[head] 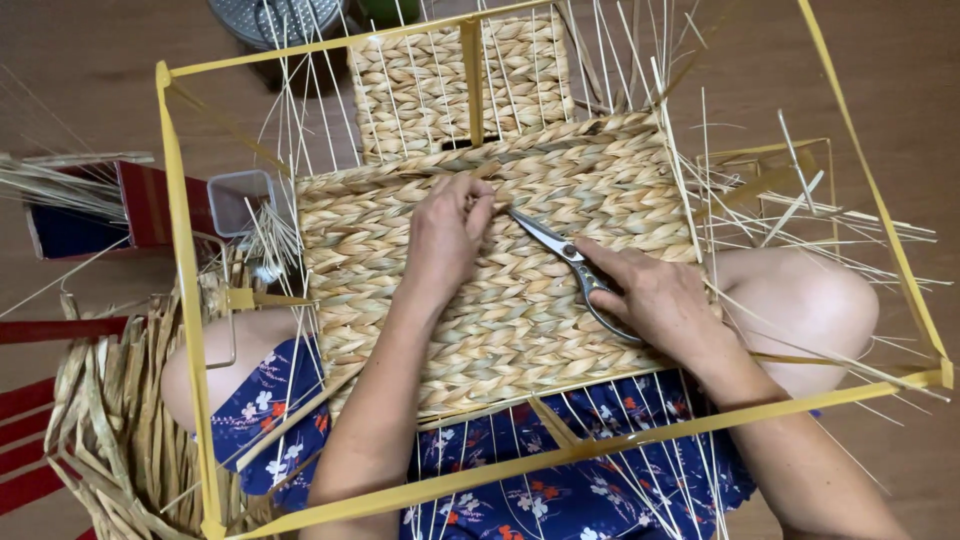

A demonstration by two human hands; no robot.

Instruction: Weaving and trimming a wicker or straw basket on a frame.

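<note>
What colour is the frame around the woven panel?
Yellow frame, clearest in the head view.
</note>
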